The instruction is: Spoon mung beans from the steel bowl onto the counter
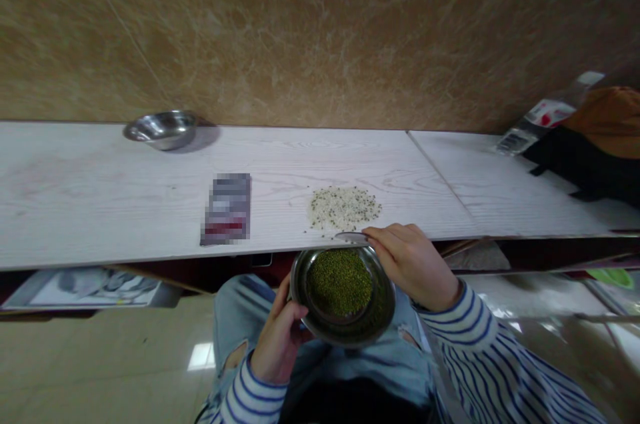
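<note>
Below the counter's front edge, my left hand [283, 337] grips the rim of a metal bowl [350, 337]. Green mung beans [341, 283] lie in the bowl. My right hand [413, 261] is closed around a flat, thin metal utensil [350, 237], perhaps a spoon or a knife; its exact kind does not show. The utensil's end is at the counter edge, just above the bowl. Close beyond it, a spread of white grains mixed with green beans [345, 207] lies on the counter.
The white wood-grain counter [280, 157] runs along a brown wall. A second metal bowl [163, 129] stands at the back left, and a blurred-out flat rectangular item [227, 209] lies nearer. At the right a plastic bottle [543, 116] leans against a black-and-brown bag [590, 151].
</note>
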Demonstrator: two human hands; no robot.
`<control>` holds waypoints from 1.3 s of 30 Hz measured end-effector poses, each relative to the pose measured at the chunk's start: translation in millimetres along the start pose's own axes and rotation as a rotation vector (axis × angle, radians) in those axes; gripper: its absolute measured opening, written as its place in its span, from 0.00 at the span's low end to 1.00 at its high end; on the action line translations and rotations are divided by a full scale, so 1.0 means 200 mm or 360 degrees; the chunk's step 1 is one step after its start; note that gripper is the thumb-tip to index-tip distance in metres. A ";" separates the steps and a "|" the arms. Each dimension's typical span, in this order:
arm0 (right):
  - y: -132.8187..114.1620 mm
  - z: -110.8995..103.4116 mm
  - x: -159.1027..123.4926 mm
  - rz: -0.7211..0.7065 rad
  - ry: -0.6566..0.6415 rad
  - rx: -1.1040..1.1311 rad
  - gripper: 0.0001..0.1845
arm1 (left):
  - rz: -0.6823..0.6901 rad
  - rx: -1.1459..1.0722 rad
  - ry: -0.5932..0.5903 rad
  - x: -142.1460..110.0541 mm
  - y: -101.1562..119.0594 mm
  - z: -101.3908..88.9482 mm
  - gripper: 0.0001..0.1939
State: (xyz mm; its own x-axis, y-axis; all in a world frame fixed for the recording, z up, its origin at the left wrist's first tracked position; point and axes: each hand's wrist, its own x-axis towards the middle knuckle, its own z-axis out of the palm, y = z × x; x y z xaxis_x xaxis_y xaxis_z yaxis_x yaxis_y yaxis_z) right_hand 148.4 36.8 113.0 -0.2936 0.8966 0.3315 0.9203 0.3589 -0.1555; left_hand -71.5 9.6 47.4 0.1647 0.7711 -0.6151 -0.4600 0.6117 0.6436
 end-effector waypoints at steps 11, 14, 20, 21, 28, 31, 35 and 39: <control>-0.02 0.01 0.02 -0.0016 -0.0006 0.0060 0.15 | 0.0002 -0.0016 0.0014 0.00 0.01 -0.01 0.36; -0.03 0.01 0.02 -0.0029 -0.0008 0.0070 0.15 | 0.0013 -0.0011 0.0006 0.00 0.02 -0.01 0.36; -0.06 0.02 0.02 -0.0066 -0.0018 0.0106 0.14 | 0.0041 -0.0032 0.0036 0.00 0.03 -0.01 0.35; -0.06 0.02 0.02 -0.0060 -0.0008 0.0104 0.14 | 0.0036 -0.0029 0.0032 0.00 0.03 -0.01 0.35; -0.07 0.04 0.04 0.0019 0.0012 0.0000 0.13 | 0.0025 -0.0021 0.0051 0.01 0.03 -0.03 0.37; -0.07 0.04 0.05 0.0056 0.0020 -0.0040 0.14 | 0.0042 -0.0031 0.0050 0.01 0.03 -0.04 0.37; -0.07 0.05 0.06 0.0063 0.0001 -0.0004 0.13 | 0.0029 -0.0023 0.0058 0.00 0.04 -0.03 0.37; -0.08 0.05 0.07 0.0054 -0.0007 0.0017 0.13 | 0.0043 -0.0033 0.0062 0.00 0.05 -0.04 0.36</control>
State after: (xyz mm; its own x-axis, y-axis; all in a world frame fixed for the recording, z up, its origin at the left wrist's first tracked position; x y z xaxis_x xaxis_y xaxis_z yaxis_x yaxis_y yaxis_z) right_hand 127.4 46.3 111.0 -0.2631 0.9095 0.3218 0.9270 0.3307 -0.1768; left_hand -82.1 13.3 50.5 0.1184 0.7795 -0.6151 -0.4819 0.5867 0.6508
